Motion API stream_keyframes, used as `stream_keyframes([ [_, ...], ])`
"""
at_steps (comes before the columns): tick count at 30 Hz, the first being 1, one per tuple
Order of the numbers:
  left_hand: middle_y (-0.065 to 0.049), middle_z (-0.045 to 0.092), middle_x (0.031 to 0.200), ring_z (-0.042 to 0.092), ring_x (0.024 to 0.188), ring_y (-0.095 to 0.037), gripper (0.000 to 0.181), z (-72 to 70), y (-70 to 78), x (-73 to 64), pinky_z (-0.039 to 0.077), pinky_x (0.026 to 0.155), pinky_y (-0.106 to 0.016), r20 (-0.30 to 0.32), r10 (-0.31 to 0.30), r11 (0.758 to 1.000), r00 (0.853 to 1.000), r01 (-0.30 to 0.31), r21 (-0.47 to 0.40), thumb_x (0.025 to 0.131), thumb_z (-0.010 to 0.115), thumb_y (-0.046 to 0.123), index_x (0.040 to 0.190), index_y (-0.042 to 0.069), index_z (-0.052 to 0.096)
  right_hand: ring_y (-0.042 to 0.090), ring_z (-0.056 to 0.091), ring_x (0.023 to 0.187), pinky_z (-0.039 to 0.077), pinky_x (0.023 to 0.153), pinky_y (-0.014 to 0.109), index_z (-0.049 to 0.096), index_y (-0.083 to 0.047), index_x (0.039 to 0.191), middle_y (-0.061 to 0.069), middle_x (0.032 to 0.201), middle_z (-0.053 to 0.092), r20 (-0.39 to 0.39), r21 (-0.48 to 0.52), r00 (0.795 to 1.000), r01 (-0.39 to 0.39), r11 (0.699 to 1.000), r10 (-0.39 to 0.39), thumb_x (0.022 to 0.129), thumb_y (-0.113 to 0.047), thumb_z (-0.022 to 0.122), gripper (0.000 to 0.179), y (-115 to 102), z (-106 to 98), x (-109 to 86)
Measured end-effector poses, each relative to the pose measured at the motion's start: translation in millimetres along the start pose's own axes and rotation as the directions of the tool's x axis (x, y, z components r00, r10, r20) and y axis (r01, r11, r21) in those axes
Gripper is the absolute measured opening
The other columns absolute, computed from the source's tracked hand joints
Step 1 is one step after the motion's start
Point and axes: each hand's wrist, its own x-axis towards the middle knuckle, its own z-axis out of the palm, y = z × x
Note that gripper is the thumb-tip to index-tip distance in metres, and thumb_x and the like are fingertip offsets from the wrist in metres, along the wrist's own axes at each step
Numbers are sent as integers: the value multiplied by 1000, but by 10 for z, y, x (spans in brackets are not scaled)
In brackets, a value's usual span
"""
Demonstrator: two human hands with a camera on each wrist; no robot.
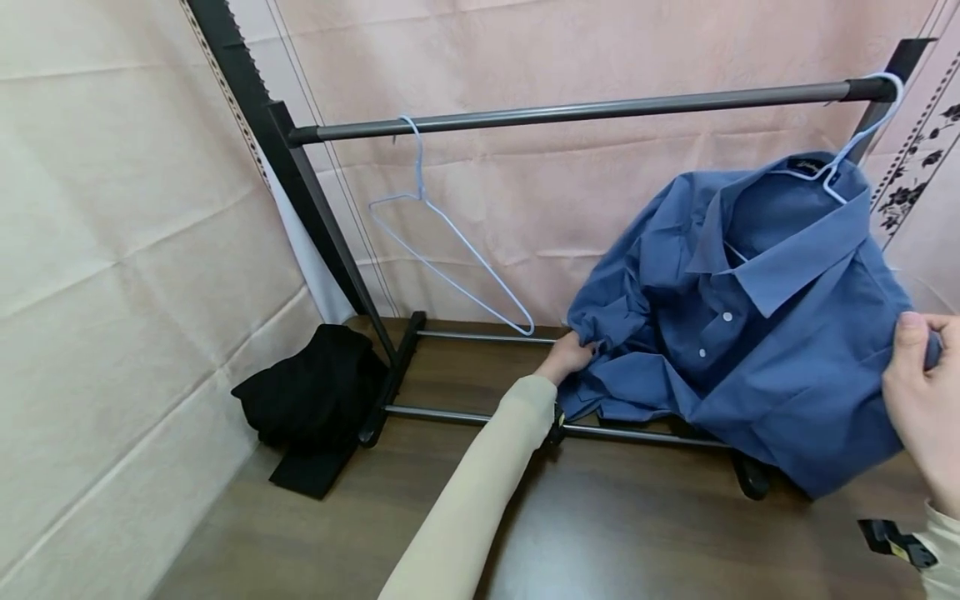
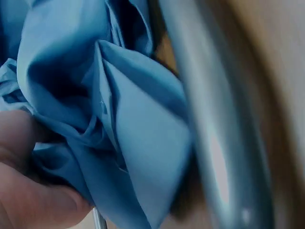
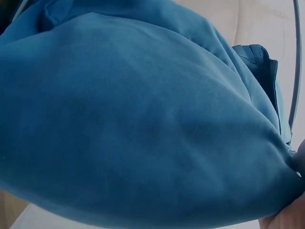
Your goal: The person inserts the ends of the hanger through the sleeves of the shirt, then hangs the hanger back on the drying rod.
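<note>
A blue button-up shirt (image 1: 780,375) hangs on a light blue wire hanger (image 1: 864,133) at the right end of the rack's rail (image 1: 600,110). My left hand (image 1: 567,357) grips the fabric at the shirt's left side, low down. In the left wrist view, a thumb and finger (image 2: 43,202) pinch the bunched blue cloth beside a metal bar. My right hand (image 1: 927,400) pinches the shirt's right edge between thumb and fingers. Blue cloth (image 3: 143,119) fills most of the right wrist view, with parts of the hand at the right edge.
A bare light blue hanger (image 1: 419,158) hangs on the left part of the rail. Black folded cloth (image 1: 315,400) lies by the rack's left foot. Lower bars (image 1: 442,414) cross near the brown floor (image 1: 600,517). Pale curtains (image 1: 525,50) stand behind and at left.
</note>
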Motion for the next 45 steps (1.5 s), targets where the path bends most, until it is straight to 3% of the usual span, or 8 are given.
stream_keyframes([
  [3, -14, 57, 138, 56, 115, -22, 44, 167, 81, -49, 46, 95, -32, 84, 1, 994, 997, 8, -113, 105, 54, 29, 139, 1, 55, -11, 30, 85, 24, 78, 15, 51, 12, 122, 5, 94, 47, 23, -71, 1000, 16, 997, -14, 109, -24, 40, 40, -3, -19, -34],
  [9, -10, 47, 151, 46, 137, -23, 54, 370, 263, -179, 40, 106, -30, 267, 63, 979, 962, -7, -205, 105, 54, 33, 151, 5, 44, -4, 33, 89, 24, 76, 16, 52, 13, 124, 29, 108, 50, 18, -115, 998, 54, 992, -53, 109, -25, 42, 43, 17, -20, -45],
  [12, -10, 48, 150, 47, 137, -23, 55, 377, 298, -196, 41, 106, -30, 243, 57, 982, 968, -10, -191, 104, 57, 32, 150, 6, 45, -2, 37, 89, 25, 77, 17, 52, 12, 126, 28, 109, 50, 23, -112, 999, 49, 993, -47, 108, -25, 43, 42, 9, -13, -40],
  [19, -11, 44, 154, 42, 141, -26, 75, 221, 161, -110, 38, 109, -32, 117, -25, 999, 993, 31, -45, 96, 69, 36, 156, 8, 34, 52, 43, 123, 29, 113, 50, 44, 4, 143, 33, 139, 43, 33, -51, 999, -19, 998, 21, 110, -28, 38, 47, -1, -2, -13],
  [26, -20, 49, 145, 47, 134, -35, 72, -243, -176, -115, 41, 108, -39, -14, 32, 999, 999, -32, -12, 92, 74, 30, 149, 3, 41, 38, 46, 130, 27, 115, 35, 49, -10, 146, 27, 141, 49, -51, -34, 993, 106, 994, -108, 108, -29, 43, 43, -15, -14, 69],
  [32, -25, 56, 134, 56, 121, -35, 53, -737, -447, -317, 47, 99, -40, -70, 107, 983, 992, -116, -144, 94, 71, 21, 137, -2, 51, 29, 34, 142, 19, 119, 38, 49, -12, 147, 19, 153, 39, -63, -69, 985, 157, 985, -161, 106, -31, 46, 44, -82, -47, 63],
  [39, -18, 65, 123, 61, 114, -31, 38, -1331, -622, -644, 47, 97, -40, -127, 146, 986, 981, -154, -61, 97, 68, 23, 128, 3, 59, 22, 27, 148, 16, 120, 39, 49, -4, 145, 15, 156, 39, -36, -61, 967, 251, 966, -253, 106, -27, 46, 45, -248, -17, 0],
  [45, -16, 62, 129, 61, 114, -30, 44, -1765, -684, -943, 48, 97, -44, -131, 175, 985, 976, -173, 21, 102, 61, 28, 139, 5, 53, 32, 40, 141, 20, 119, 44, 59, 12, 124, 28, 137, 55, -165, 36, 887, 443, 896, -432, 103, -27, 49, 46, -497, 160, -62],
])
